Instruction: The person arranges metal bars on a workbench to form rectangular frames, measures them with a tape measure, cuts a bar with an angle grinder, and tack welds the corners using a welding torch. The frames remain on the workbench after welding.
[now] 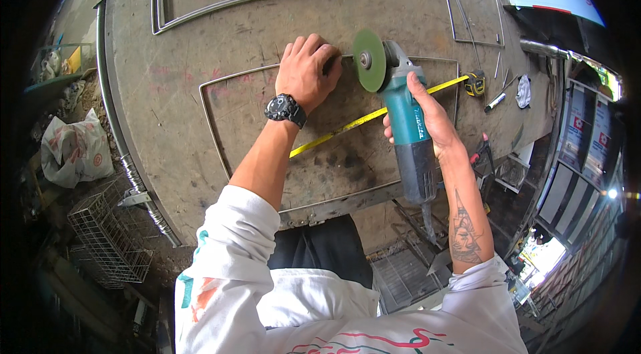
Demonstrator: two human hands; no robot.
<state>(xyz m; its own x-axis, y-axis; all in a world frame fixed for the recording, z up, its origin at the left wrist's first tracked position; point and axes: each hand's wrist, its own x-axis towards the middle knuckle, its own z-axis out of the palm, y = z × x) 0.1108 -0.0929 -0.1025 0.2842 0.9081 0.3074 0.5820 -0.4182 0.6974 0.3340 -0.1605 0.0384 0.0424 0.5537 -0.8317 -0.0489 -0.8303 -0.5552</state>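
R hand [427, 117] has its grip clamped round the body of a teal angle grinder [407, 130], fingers wrapped on the upper part just behind the head, w/ the dark rear of the tool and its cord running back toward the person past the desk [200, 0] edge. The green disc [369, 60] sits ahead of that grip, up and to the left of it, standing edge-down at the top rail of a thin steel wire frame [214, 134] that lies flat on the desk. L hand [307, 70], w/ a black watch [286, 109] on the wrist, is pressed down on that same top rail, fingers curled together over the wire, just beside the disc on its left; can't tell if the fingertips touch the disc. A yellow tape measure [475, 84] lies to the right, its blade [340, 128] stretched diagonally across the frame, passing under the grinder and between the two forearms. A 2nd wire frame [234, 2] lies further up the desk, a 3rd one [467, 27] at upper right. A white marker [495, 102] lies near the tape case. Left of the desk, on the ground, are a wire basket [107, 237] and a white bag [77, 150].
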